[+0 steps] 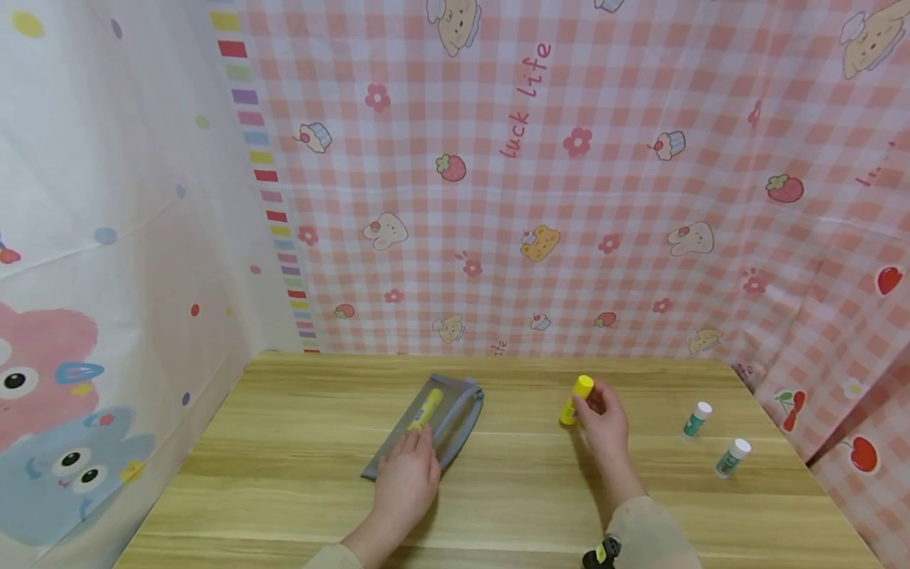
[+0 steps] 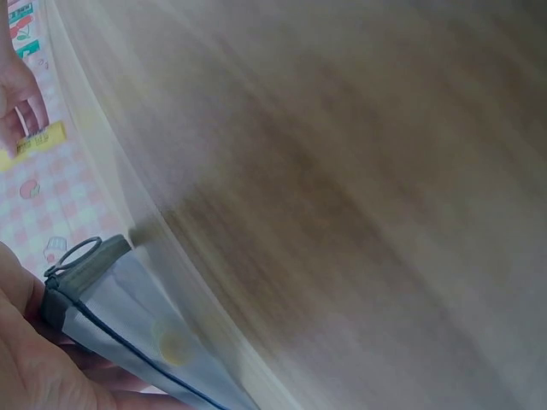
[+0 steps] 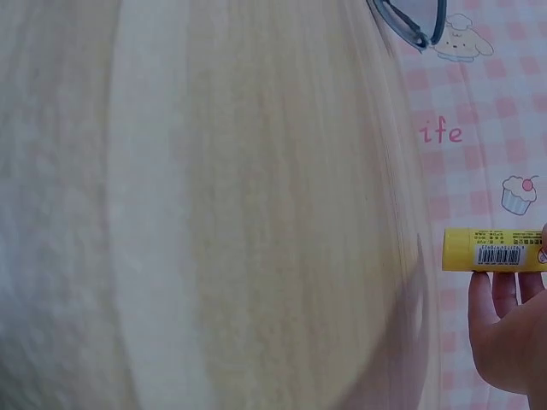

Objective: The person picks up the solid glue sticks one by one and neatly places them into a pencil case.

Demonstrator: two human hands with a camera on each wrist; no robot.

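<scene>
My L hand (image 1: 408, 474) lies over the near end of the grey see-thru pouch (image 1: 451, 399), fingers approx straight, prob to stop it sliding. 1 yellow tube (image 1: 429, 405) shows inside, lying lengthwise, near end by my fingertips; can't tell if zip's undone. My R hand (image 1: 607, 423) pinches a 2nd yellow tube (image 1: 583, 387) from its R side, closed to its width, prob for control; it leans slightly R, base contact w/ table (image 1: 519, 474) unclear. 2 white-capped tubes (image 1: 697, 420) stand farther R, apart, prob steady on own bases.
</scene>
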